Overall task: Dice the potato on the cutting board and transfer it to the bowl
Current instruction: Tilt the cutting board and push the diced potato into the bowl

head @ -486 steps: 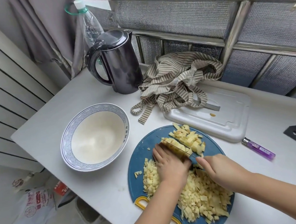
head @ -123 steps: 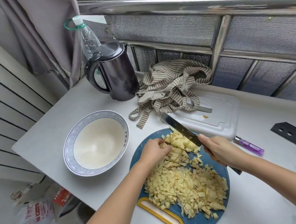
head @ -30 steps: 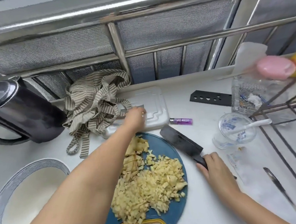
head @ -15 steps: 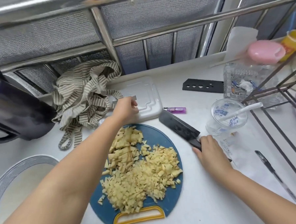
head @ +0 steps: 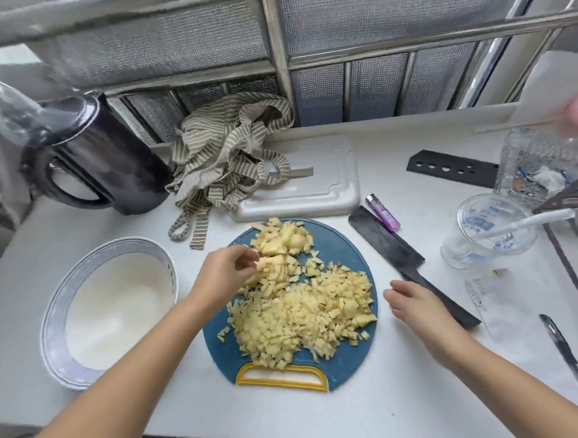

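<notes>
Near the left edge of the worktop stands the round white ceramic bowl with a blue patterned rim (head: 55, 298); it holds no potato yet. Just to its right, the left hand (head: 223, 276) is back over the round blue plastic cutting board with a yellow handle (head: 342, 246). Half a second earlier it reaches toward the far edge of the worktop, at the white rectangular plastic board (head: 329, 183). Its grip is now closed on the pale yellow potato (head: 302, 312): the fingertips (head: 249, 259) pinch a piece on the far part of the cutting board, where some slices look only partly cut. All the potato lies on this board, most of it as small dice heaped on the near half.

Right of the cutting board, the right hand (head: 416, 306) no longer holds the dark-bladed kitchen knife with a black handle (head: 386, 244). The knife lies flat on the worktop, and the hand is just beside its handle with an open grip, fingers relaxed. Whether it touches the handle, I cannot tell.

I judge that cutting is finished or paused, and the left hand is checking or gathering the last coarse pieces. The transfer to the bowl is not yet begun.
</notes>
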Demonstrator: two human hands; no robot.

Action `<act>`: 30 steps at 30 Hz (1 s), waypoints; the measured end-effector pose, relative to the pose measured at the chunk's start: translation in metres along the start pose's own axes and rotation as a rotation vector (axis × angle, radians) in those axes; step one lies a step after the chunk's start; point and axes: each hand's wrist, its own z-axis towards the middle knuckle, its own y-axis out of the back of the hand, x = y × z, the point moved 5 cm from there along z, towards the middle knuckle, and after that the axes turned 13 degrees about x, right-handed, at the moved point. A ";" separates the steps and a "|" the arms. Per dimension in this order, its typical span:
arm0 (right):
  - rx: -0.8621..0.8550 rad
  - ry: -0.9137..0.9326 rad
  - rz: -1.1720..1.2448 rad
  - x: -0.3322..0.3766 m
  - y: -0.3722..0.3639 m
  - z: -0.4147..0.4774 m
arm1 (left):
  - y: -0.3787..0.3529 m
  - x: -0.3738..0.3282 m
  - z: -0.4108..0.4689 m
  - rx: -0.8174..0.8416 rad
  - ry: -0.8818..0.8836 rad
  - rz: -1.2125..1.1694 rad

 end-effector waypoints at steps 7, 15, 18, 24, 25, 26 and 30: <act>0.063 -0.053 0.088 0.011 -0.011 0.016 | 0.000 0.041 -0.028 -0.124 0.481 -0.025; -0.021 -0.166 0.188 0.012 -0.004 0.031 | -0.031 0.078 -0.049 -0.005 0.826 -0.253; -0.086 -0.195 0.201 0.012 -0.006 0.039 | -0.032 0.085 -0.052 -0.088 0.831 -0.422; -0.039 -0.083 -0.077 0.010 -0.021 0.047 | -0.040 0.089 -0.055 -0.086 0.858 -0.560; -0.034 -0.051 -0.074 0.011 -0.024 0.046 | -0.040 0.089 -0.054 -0.084 0.856 -0.569; -0.024 -0.032 -0.028 0.013 -0.027 0.043 | -0.040 0.090 -0.054 -0.077 0.850 -0.583; -0.046 -0.002 0.199 0.015 -0.032 0.036 | -0.051 0.120 -0.040 -0.029 0.779 -0.661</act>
